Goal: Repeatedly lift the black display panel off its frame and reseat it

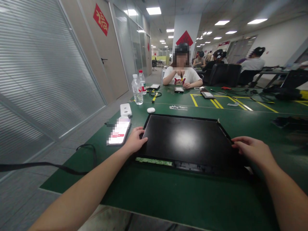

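A black display panel (168, 144) in a thin dark frame lies face up in front of me. Along its near edge runs a narrow green circuit board (154, 161), exposed at the left. My left hand (136, 141) grips the panel's left edge, thumb on top and fingers round the outer side. At the opposite edge, my right hand (255, 150) pinches the frame between thumb and fingers. Part of the right fingers' grip is hidden behind the hand. Ceiling light reflects in the middle of the dark screen.
The green table (154, 189) carries a lit phone (119, 131), a white power bank (125, 110), a white earbud case (151, 110) and a water bottle (137, 91) on the left. Across it, a person (183, 70) handles a small drive-like device (179, 89). Cables lie farther right.
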The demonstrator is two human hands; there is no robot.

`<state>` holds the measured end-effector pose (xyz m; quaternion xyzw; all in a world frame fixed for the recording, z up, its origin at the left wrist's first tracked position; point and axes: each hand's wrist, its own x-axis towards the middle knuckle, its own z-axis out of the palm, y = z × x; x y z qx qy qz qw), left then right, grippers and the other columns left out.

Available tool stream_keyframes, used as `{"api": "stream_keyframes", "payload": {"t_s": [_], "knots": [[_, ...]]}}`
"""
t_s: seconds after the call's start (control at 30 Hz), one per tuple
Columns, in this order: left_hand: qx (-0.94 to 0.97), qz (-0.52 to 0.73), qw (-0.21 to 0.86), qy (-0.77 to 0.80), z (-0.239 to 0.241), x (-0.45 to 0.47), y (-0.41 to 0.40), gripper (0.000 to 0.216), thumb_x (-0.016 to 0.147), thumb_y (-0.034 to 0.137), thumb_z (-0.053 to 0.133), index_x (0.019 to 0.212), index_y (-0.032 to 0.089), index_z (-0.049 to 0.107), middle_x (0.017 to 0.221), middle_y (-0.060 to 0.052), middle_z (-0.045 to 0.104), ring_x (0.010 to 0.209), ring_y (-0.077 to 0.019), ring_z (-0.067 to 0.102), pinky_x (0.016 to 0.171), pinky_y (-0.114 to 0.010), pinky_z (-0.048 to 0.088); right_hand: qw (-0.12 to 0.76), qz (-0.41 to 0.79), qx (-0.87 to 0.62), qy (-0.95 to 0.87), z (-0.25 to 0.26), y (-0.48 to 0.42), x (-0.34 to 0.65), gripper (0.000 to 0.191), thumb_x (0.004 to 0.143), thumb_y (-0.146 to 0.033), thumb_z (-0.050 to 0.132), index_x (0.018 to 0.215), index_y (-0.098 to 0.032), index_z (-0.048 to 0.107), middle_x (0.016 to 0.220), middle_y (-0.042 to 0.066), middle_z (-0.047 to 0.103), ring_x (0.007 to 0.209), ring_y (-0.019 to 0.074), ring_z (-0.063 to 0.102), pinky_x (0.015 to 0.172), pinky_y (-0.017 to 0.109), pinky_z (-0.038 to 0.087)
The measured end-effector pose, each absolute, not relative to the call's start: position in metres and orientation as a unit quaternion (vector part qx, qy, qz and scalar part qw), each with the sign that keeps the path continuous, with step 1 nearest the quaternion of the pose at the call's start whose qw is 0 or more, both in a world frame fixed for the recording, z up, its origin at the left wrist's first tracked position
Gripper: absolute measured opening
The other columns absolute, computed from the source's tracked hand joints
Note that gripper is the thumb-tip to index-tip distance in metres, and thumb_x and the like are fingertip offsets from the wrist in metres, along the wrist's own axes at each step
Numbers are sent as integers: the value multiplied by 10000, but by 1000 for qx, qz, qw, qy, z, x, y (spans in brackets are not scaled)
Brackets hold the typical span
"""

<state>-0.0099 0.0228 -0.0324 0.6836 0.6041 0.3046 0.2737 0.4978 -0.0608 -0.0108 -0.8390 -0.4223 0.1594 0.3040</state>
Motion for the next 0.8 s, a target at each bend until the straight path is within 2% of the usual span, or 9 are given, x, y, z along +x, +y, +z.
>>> {"api": "stream_keyframes", "payload": {"t_s": [0.17,0.33,0.5,0.67,0.8], "knots": [[713,280,244,595,-30,-10,23,405,838,316,735,1198,148,810,1642,-208,591,1529,-407,589,1278,-534,490,295,163,-841,-423,-9,-61,496,398,657,-460,570,908,-262,808,799,47,821,651,247,706,791,421,547],[752,241,192,582,-24,-7,21,328,878,268,707,1156,135,820,1660,-224,595,1565,-411,562,1344,-532,404,293,147,-842,-429,-8,-61,494,361,655,-468,581,867,-275,799,760,38,811,632,257,710,781,426,555],[770,199,161,584,-20,-5,18,371,939,274,673,1233,89,803,1684,-277,558,1583,-418,543,1345,-534,401,271,128,-843,-446,-12,-61,496,344,661,-483,588,848,-289,802,757,27,812,636,267,724,786,434,559],[789,173,138,573,-19,-5,15,366,970,260,652,1269,111,800,1685,-262,564,1571,-438,549,1336,-584,407,276,119,-848,-437,-14,-60,499,349,652,-506,571,830,-300,789,719,22,806,639,284,734,719,436,543],[793,188,140,563,-17,-6,14,432,970,258,651,1370,143,769,1702,-235,546,1593,-432,522,1339,-589,401,284,134,-847,-430,-8,-61,492,357,641,-495,559,843,-294,775,761,32,814,654,277,726,757,436,558]]}}
